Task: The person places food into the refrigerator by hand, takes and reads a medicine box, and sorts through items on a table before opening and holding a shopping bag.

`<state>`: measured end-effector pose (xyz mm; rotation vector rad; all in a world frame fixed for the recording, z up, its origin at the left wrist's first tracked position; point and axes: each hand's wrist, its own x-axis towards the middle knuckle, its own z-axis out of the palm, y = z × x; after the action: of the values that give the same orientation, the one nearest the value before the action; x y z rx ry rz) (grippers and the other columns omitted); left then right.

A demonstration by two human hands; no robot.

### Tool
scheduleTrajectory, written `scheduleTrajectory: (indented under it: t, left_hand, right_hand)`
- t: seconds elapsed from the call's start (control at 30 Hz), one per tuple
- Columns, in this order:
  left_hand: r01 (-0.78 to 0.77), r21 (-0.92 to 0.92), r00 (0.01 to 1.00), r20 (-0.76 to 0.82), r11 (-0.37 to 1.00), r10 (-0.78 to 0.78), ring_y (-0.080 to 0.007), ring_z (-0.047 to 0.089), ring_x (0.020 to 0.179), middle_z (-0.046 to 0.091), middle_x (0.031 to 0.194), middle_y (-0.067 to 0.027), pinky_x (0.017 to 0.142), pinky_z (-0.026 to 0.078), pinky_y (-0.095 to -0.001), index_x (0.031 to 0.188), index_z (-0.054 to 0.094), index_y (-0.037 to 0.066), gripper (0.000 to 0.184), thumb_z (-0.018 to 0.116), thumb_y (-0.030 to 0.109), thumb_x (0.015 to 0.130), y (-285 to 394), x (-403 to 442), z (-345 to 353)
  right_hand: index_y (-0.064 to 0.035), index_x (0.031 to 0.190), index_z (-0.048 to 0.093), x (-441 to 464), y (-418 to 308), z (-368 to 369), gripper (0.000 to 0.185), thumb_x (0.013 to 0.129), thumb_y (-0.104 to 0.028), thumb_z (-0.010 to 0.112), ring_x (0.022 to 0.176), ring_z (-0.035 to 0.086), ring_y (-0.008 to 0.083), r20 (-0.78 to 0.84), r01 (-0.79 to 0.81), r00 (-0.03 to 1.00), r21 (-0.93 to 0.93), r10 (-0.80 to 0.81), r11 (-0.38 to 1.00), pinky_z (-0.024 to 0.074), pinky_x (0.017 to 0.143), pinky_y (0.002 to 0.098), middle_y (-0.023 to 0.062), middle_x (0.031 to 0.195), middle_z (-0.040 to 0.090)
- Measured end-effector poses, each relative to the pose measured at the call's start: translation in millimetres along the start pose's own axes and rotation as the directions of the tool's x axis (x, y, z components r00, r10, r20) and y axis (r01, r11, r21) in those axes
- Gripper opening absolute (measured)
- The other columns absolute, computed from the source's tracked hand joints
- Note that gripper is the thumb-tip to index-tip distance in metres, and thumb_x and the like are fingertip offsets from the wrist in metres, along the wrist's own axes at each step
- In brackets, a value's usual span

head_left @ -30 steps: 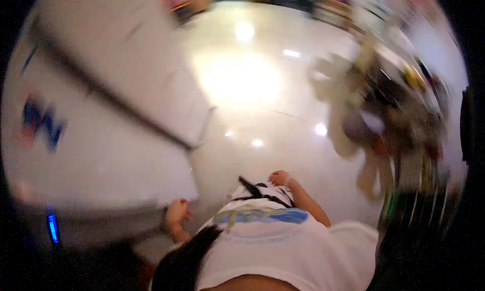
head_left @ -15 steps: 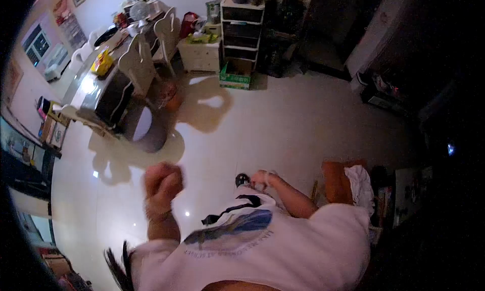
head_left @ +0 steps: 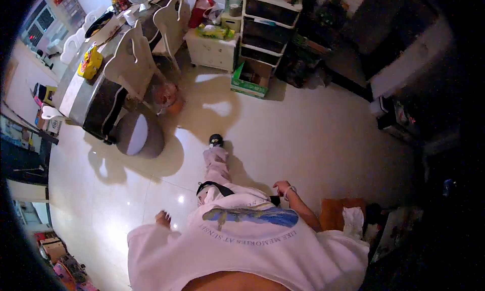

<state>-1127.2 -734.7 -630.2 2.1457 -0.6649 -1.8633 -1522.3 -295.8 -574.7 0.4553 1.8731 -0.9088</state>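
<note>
My left hand [head_left: 163,219] hangs low beside the white shirt [head_left: 252,240], over the shiny floor, with its short visible fingers slightly apart and nothing seen in them. On the other side, my right hand [head_left: 282,187] hangs over the floor with loosely bent fingers, holding nothing visible, and a light band is round its wrist. One leg is stretched forward, ending in a dark shoe [head_left: 216,140]. Neither hand touches any furniture.
A dining table [head_left: 76,101] with a yellow packet [head_left: 90,63] and chairs stands at the left. Near it are a round stool [head_left: 141,134] and a bin [head_left: 169,96]. Ahead stand a white cabinet [head_left: 212,51], drawers [head_left: 268,28] and a green box [head_left: 250,84]. An orange-brown item [head_left: 333,212] lies right.
The view has swung from a large pale surface to the dining area, which now looks closer. My left hand has dropped from its raised, curled pose. One leg has come forward.
</note>
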Motion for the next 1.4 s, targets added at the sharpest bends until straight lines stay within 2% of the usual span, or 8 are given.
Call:
scheduleTrajectory:
  t: [0.13, 0.2, 0.33, 0.43, 0.5, 0.87, 1.2, 1.4]
  left_hand:
    - [0.171, -0.024, 0.979, 0.119, 0.985, -0.167, -0.0195, 0.047, 0.082, 0.050, 0.097, -0.0020, 0.070, 0.041, -0.0355, 0.097, 0.047, 0.011, 0.020, 0.046, 0.018, 0.079, 41.1, 47.8, -28.2]
    - [0.211, -0.030, 0.937, 0.291, 0.977, -0.193, -0.0182, 0.048, 0.077, 0.050, 0.092, -0.0025, 0.068, 0.042, -0.0333, 0.098, 0.047, 0.011, 0.020, 0.045, 0.019, 0.079, 71.0, 68.4, 19.6]
    - [0.251, -0.006, 0.223, 0.973, 0.968, -0.052, -0.0157, 0.049, 0.068, 0.050, 0.082, -0.0036, 0.064, 0.044, -0.0287, 0.099, 0.047, 0.011, 0.021, 0.044, 0.020, 0.080, 143.0, 138.0, 173.0]
    - [-0.574, 0.085, 0.515, 0.810, 0.814, 0.279, -0.0120, 0.046, 0.057, 0.050, 0.071, -0.0021, 0.052, 0.039, -0.0254, 0.084, 0.050, 0.009, 0.013, 0.047, 0.021, 0.080, 263.9, 86.0, 397.5]
    - [-0.874, 0.042, 0.300, 0.830, 0.484, 0.470, -0.0095, 0.045, 0.049, 0.050, 0.063, -0.0011, 0.044, 0.036, -0.0232, 0.074, 0.051, 0.008, 0.015, 0.048, 0.021, 0.081, 338.6, 12.9, 521.1]
    - [-0.710, -0.042, 0.378, 0.820, 0.703, 0.430, -0.0110, 0.052, 0.067, 0.054, 0.073, -0.0045, 0.062, 0.044, -0.0236, 0.082, 0.051, 0.003, 0.010, 0.051, 0.013, 0.080, 342.0, -129.4, 731.6]
    - [-0.450, 0.111, 0.792, 0.509, 0.886, 0.338, -0.0124, 0.053, 0.063, 0.055, 0.070, -0.0054, 0.056, 0.045, -0.0249, 0.081, 0.052, 0.006, 0.010, 0.053, 0.016, 0.079, 299.9, -111.1, 722.1]
    - [-0.419, 0.237, 0.843, 0.459, 0.877, 0.279, -0.0134, 0.055, 0.067, 0.054, 0.074, -0.0040, 0.058, 0.047, -0.0256, 0.083, 0.050, 0.007, 0.010, 0.053, 0.015, 0.080, 285.4, -130.6, 730.5]
  right_hand:
    - [-0.0091, 0.085, 0.061, 162.5, -36.0, -1.3, 0.018, 0.072, -0.016, 0.052, 0.050, 0.052, 0.0172, 0.107, 0.385, 0.918, -0.469, -0.381, 0.795, 0.0428, 0.046, 0.0317, 0.0086, 0.065, 0.056]
    - [-0.0103, 0.087, 0.061, 307.1, -10.8, -4.9, 0.019, 0.071, -0.016, 0.053, 0.055, 0.054, 0.0167, 0.408, 0.642, 0.532, -0.765, -0.742, 0.039, 0.0441, 0.050, 0.0311, 0.0083, 0.072, 0.058]
    - [-0.0073, 0.084, 0.057, 130.6, -258.6, 25.5, 0.016, 0.074, -0.019, 0.053, 0.050, 0.052, 0.0161, 0.019, 0.215, 0.976, -0.141, -0.215, 0.966, 0.0432, 0.044, 0.0313, 0.0093, 0.067, 0.057]
    - [-0.0042, 0.079, 0.055, 154.3, -324.8, 7.4, 0.018, 0.075, -0.022, 0.052, 0.046, 0.050, 0.0162, -0.027, 0.291, 0.956, 0.232, -0.293, 0.928, 0.0412, 0.040, 0.0308, 0.0093, 0.059, 0.055]
    - [-0.0076, 0.083, 0.054, 176.2, -346.7, -19.6, 0.014, 0.076, -0.019, 0.053, 0.047, 0.048, 0.0126, 0.010, 0.246, 0.966, 0.278, -0.259, 0.928, 0.0374, 0.035, 0.0270, 0.0088, 0.059, 0.053]
    - [-0.0068, 0.084, 0.055, 310.2, -661.5, -217.4, 0.017, 0.069, -0.015, 0.055, 0.076, 0.056, 0.0235, -0.498, 0.415, 0.562, -0.521, -0.660, 0.746, 0.0440, 0.067, 0.0315, 0.0103, 0.079, 0.059]
    - [-0.0070, 0.121, 0.030, 392.9, -829.0, -282.0, 0.064, 0.070, -0.033, 0.058, 0.108, 0.039, 0.0285, -0.392, -0.023, 0.744, -0.825, -0.542, 0.565, 0.0337, 0.089, 0.0359, 0.0154, 0.120, 0.038]
    - [-0.0020, 0.113, 0.041, 393.5, -794.4, -273.9, 0.062, 0.070, -0.045, 0.055, 0.097, 0.047, 0.0321, -0.174, 0.264, 0.829, -0.716, -0.531, 0.646, 0.0384, 0.083, 0.0391, 0.0190, 0.109, 0.047]
